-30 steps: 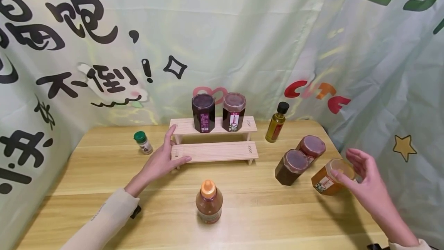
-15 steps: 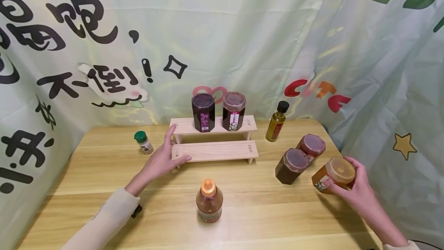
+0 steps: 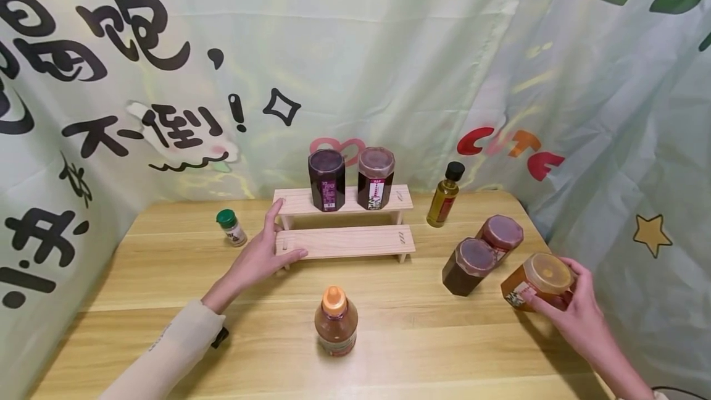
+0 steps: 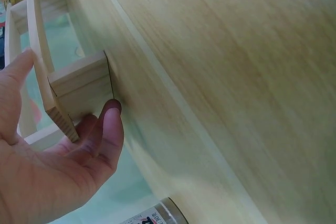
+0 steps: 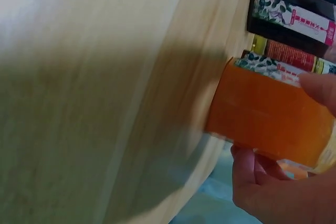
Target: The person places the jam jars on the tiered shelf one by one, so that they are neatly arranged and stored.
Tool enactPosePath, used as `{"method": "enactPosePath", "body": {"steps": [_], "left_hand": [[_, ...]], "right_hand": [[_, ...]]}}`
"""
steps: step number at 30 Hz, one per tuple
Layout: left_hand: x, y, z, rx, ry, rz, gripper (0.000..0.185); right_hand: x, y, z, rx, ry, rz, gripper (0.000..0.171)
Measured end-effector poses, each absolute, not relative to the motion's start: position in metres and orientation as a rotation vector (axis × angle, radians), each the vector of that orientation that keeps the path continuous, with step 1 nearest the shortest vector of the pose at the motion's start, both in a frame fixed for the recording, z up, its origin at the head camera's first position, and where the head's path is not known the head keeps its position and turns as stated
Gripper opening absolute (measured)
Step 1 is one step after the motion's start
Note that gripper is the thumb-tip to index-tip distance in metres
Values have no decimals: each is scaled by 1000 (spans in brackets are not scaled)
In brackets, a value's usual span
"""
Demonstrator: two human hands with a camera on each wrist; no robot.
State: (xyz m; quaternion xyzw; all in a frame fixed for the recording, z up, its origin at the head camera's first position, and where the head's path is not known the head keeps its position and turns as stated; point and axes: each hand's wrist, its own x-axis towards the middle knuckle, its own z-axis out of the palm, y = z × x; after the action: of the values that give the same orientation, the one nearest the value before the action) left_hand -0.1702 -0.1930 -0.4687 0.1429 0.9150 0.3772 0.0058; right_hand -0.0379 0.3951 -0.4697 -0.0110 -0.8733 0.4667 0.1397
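Amber jar [image 3: 537, 281] is held by the right hand [image 3: 577, 313], fingers curled round lid end and side, near the tabletop [image 3: 166, 276] right edge. Jar looks tilted; grip sits high, so a slip or knock into the dark jars [image 3: 469, 266] just left of it is judged possible. Left hand [image 3: 257, 257] rests flat, fingers straight, on the wooden rack [image 3: 347, 241] end; a nudge could shake the jars up top.
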Motion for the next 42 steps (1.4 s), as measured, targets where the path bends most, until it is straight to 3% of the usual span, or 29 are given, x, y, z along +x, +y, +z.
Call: {"method": "enactPosePath", "body": {"steps": [20, 42], "left_hand": [[-171, -195, -471, 510, 2896, 1174, 129], [-170, -195, -470, 512, 2923, 1170, 129]], "right_hand": [[-33, 398, -457, -195, -2640, 1133, 104], [-24, 375, -411, -43, -2440, 1081, 111]]}}
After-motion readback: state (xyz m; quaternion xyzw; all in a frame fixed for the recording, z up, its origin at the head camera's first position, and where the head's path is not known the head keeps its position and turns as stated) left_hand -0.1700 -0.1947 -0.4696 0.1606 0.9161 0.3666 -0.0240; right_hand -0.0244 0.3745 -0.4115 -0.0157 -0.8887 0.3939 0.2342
